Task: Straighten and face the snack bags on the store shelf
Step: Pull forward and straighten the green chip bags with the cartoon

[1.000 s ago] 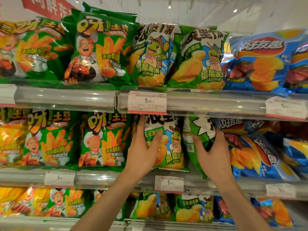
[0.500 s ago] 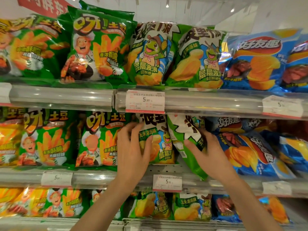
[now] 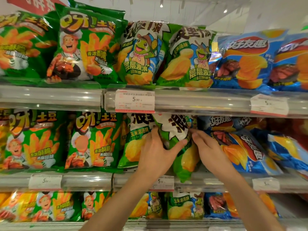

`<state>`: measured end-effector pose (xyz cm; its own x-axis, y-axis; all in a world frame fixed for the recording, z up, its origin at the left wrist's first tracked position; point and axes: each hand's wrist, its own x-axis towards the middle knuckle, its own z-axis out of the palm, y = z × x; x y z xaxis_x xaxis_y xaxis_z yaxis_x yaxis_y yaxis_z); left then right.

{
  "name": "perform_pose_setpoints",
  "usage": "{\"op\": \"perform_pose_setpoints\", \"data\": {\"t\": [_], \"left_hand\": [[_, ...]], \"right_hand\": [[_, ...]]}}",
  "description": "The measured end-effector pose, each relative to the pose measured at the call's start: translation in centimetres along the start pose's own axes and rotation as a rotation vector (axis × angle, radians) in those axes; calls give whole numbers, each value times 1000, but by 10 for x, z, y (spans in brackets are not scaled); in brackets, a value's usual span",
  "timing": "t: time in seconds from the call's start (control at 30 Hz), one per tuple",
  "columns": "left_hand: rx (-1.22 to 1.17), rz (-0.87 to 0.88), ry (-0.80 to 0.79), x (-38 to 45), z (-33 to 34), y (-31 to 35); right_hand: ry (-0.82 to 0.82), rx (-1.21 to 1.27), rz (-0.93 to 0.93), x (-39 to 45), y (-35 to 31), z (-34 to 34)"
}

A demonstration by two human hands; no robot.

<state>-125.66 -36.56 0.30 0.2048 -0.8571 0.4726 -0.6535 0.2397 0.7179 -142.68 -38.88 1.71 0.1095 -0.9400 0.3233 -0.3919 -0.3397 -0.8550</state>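
Observation:
On the middle shelf a green turtle-brand chip bag (image 3: 179, 130) leans tilted, its top to the left and its bottom corner hanging over the shelf lip. My left hand (image 3: 156, 154) grips its left edge, thumb laid across the front. On the bag's right edge lies my right hand (image 3: 208, 149), fingers curled onto it. A second bag of the same kind (image 3: 135, 144) stands upright just left, partly hidden by my left hand.
Green potato-stick bags (image 3: 93, 140) fill the left of the middle shelf; slumped blue chip bags (image 3: 241, 147) fill the right. The top shelf (image 3: 50, 97) and bottom shelf hold the same brands. Price tags (image 3: 135, 100) hang on the clear shelf rails.
Both hands closed in on the tilted green bag. It turned from edge-on to show more of its white and green front, and my left hand left the upright bag to take its edge.

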Motion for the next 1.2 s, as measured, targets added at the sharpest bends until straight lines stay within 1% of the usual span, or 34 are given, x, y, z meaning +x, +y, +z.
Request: {"op": "perform_pose_setpoints", "data": {"t": [0.07,0.2,0.27,0.37,0.43,0.53,0.57,0.6,0.67,0.7,0.73,0.77,0.83,0.9,0.97,1.03,1.07,1.13,1.2], "left_hand": [[-6,-11,15,1,3,1],[-139,-40,-27,2,-3,-4],[-213,-17,-87,3,-11,-9],[-276,23,-161,6,-23,-14],[-297,33,-202,8,-29,-16],[-289,39,-256,8,-35,-20],[-243,51,-242,5,-36,-20],[-143,97,-172,2,-38,-23],[121,261,88,0,-42,-30],[214,326,195,1,-42,-37],[269,350,257,3,-41,-42],[297,343,272,5,-39,-48],[333,283,228,7,-33,-58],[313,244,158,6,-27,-63],[222,240,103,5,-24,-68],[174,250,87,6,-25,-70],[166,255,84,6,-25,-71],[148,250,73,7,-25,-71],[134,248,65,7,-26,-72]], "right_hand": [[-10,-31,-29,-1,2,-4],[-18,-7,-70,1,8,-15],[-69,-16,-80,3,11,-20],[-202,-48,-81,3,12,-19],[-207,-48,-81,2,13,-13],[-121,-60,-70,-1,9,-5],[-94,-62,-63,-2,9,-3],[-60,-51,-57,-3,8,-3],[53,-30,-55,-2,8,-2],[125,-49,-59,-2,9,-2],[193,-94,-62,-1,11,0],[238,-160,-63,-1,12,4],[294,-299,-85,-3,15,14],[328,-360,-142,-5,16,22],[275,-370,-139,-7,14,28],[205,-422,-72,-8,13,35],[201,-464,-64,-8,13,39],[256,-486,-86,-8,13,46],[354,-494,-96,-4,16,48]]}}
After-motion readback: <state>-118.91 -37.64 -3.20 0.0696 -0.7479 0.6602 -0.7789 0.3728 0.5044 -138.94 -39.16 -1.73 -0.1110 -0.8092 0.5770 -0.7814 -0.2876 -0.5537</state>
